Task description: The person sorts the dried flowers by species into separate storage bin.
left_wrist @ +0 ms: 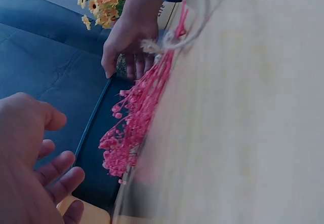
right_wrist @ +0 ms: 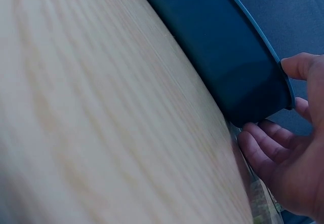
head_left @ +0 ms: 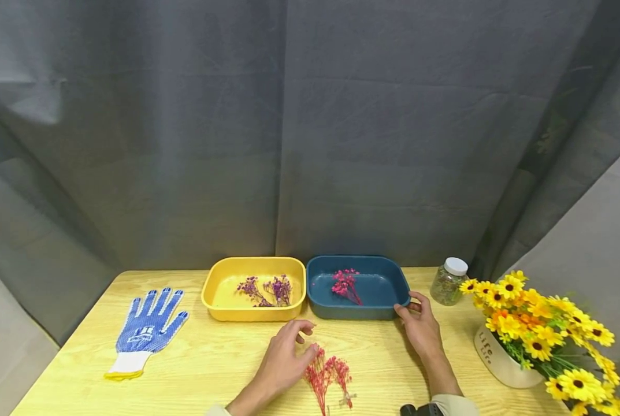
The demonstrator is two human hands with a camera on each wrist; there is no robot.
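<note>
My right hand [head_left: 421,326] is at the front right corner of a dark blue tray [head_left: 332,311], gripping it with the thumb on the rim and the fingers against its end wall. In the right wrist view, the fingertips [right_wrist: 250,133] sit low on that wall. A sprig of pink dried flowers [head_left: 345,284] lies inside the tray. My left hand [head_left: 286,358] holds nothing, its fingers loosely bent in front of the two trays. Just right of it, tied bunches of pink dried flowers [head_left: 319,375] lie on the table; one shows close up in the left wrist view [left_wrist: 139,115].
Left of the blue tray stands a yellow tray [head_left: 255,315] with purple dried flowers [head_left: 281,289]. A blue and white work glove [head_left: 145,329] lies at the left. On the right are a white-lidded jar [head_left: 447,283] and a pot [head_left: 507,358] of yellow artificial flowers [head_left: 538,346].
</note>
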